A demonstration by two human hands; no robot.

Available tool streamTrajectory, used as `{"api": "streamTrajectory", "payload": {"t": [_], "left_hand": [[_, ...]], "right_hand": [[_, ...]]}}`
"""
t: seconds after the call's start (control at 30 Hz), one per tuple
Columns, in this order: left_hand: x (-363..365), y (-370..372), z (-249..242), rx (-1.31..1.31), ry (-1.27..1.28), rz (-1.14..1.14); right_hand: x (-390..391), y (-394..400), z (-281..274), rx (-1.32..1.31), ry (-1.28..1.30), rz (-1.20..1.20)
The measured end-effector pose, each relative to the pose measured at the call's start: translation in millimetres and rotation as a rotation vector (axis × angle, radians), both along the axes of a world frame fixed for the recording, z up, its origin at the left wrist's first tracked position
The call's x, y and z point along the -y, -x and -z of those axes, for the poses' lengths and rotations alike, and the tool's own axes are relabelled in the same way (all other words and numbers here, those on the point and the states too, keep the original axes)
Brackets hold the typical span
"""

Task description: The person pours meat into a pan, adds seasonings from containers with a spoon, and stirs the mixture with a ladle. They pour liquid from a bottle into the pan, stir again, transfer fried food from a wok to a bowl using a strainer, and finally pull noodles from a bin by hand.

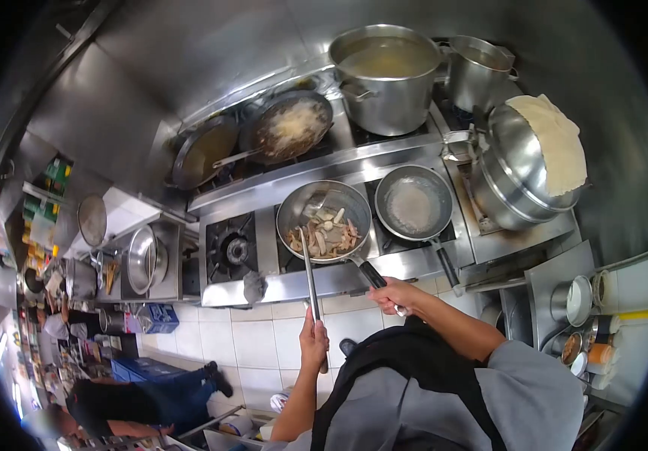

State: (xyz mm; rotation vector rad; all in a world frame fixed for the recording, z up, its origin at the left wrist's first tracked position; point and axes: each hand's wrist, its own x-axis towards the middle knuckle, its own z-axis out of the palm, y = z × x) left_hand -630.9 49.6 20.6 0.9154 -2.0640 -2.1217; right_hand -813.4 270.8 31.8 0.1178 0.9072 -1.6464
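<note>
My right hand [395, 295] is closed around the black handle of a deep frying pan [286, 207] on the front burners. Inside the pan lie pale, sliced pieces of food [328, 231] with some pinkish strips. My left hand [313, 342] grips a long-handled metal utensil [311, 282], whose far end reaches into the pan at its left side. The shape of that end cannot be made out among the food. To the right of this pan sits a second frying pan [413, 203] with a whitish film on its bottom, its handle pointing toward me.
Behind stand a wok with frothy contents [294, 128], another wok [205, 154], a large stockpot [388, 94] and a smaller pot [478, 75]. A big steamer pot with a cloth [557, 143] is at right. A bare burner [234, 248] lies left. A person [121, 402] is at lower left.
</note>
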Motion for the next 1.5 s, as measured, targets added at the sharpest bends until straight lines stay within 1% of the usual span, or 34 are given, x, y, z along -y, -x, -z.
{"api": "streamTrajectory", "payload": {"t": [0.03, 0.07, 0.13, 0.17, 0.2, 0.23, 0.27, 0.3, 0.33, 0.37, 0.4, 0.47, 0.53, 0.57, 0.63, 0.67, 0.73, 0.77, 0.8, 0.87, 0.9, 0.93, 1.0, 1.03, 1.07, 1.13, 1.17, 1.23, 1.27, 1.4, 1.5], "left_hand": [[-10, 16, -12, 0.011, -0.119, 0.018], [-20, 35, -31, 0.001, -0.112, 0.041], [-33, 76, -76, -0.124, -0.425, 0.102], [-31, 99, -92, -0.158, -0.443, 0.142], [-34, 127, -119, -0.230, -0.392, 0.155], [-25, 161, -138, -0.298, -0.281, 0.292], [-34, 195, -181, -0.288, -0.153, 0.306], [-31, 229, -201, -0.224, -0.091, 0.301], [-34, 264, -225, -0.245, 0.153, 0.357], [-35, 300, -242, -0.244, 0.321, 0.376], [-38, 335, -256, -0.242, 0.489, 0.393], [-43, 395, -276, -0.177, 0.726, 0.428], [-29, 460, -271, -0.206, 1.095, 0.474], [-38, 473, -282, -0.212, 1.102, 0.480], [-58, 491, -303, -0.054, 1.115, 0.594], [-59, 501, -305, -0.060, 1.121, 0.600], [-59, 521, -305, 0.147, 1.028, 0.671], [-67, 516, -312, 0.158, 0.914, 0.673], [-66, 520, -313, 0.154, 0.919, 0.682], [-65, 524, -322, 0.222, 0.528, 0.701], [-72, 516, -328, 0.265, 0.220, 0.604], [-73, 515, -330, 0.264, 0.223, 0.609], [-71, 511, -332, 0.219, -0.370, 0.418], [-70, 508, -332, 0.177, -0.428, 0.447], [-66, 509, -332, 0.174, -0.428, 0.453], [-58, 511, -332, 0.164, -0.666, 0.434], [-56, 509, -334, 0.162, -0.666, 0.439], [-52, 501, -342, 0.124, -0.750, 0.450], [-49, 494, -347, 0.121, -0.750, 0.452], [-45, 449, -373, 0.097, -0.765, 0.512], [-45, 410, -388, 0.066, -0.749, 0.542]], "right_hand": [[-15, 7, -7, 0.008, -0.005, -0.001], [-30, 14, -12, -0.003, 0.003, 0.021], [-61, 24, -22, -0.062, -0.039, 0.042], [-77, 29, -33, -0.114, -0.054, 0.067], [-92, 36, -42, -0.127, -0.050, 0.085], [-106, 40, -50, -0.175, -0.081, 0.100], [-120, 44, -53, -0.221, -0.111, 0.111], [-133, 52, -45, -0.263, -0.132, 0.082], [-143, 57, -47, -0.272, -0.123, 0.089], [-151, 61, -52, -0.319, -0.150, 0.129], [-159, 63, -60, -0.365, -0.178, 0.171], [-169, 71, -70, -0.384, -0.181, 0.222], [-179, 76, -67, -0.352, -0.184, 0.285], [-183, 78, -71, -0.372, -0.155, 0.298], [-190, 81, -63, -0.381, -0.130, 0.332], [-192, 82, -60, -0.390, -0.111, 0.357], [-198, 83, -63, -0.381, -0.123, 0.377], [-200, 84, -62, -0.403, -0.139, 0.373], [-201, 83, -62, -0.423, -0.154, 0.369], [-201, 82, -68, -0.448, -0.154, 0.382], [-201, 83, -71, -0.474, -0.156, 0.385], [-199, 84, -70, -0.474, -0.156, 0.391], [-192, 87, -69, -0.505, -0.197, 0.394], [-189, 88, -71, -0.441, -0.164, 0.411], [-185, 90, -74, -0.445, -0.165, 0.416], [-176, 92, -78, -0.417, -0.176, 0.452], [-171, 91, -87, -0.431, -0.185, 0.485], [-165, 88, -113, -0.453, -0.221, 0.470], [-162, 87, -122, -0.470, -0.257, 0.451], [-152, 85, -137, -0.461, -0.225, 0.421], [-146, 82, -147, -0.448, -0.181, 0.458]]}}
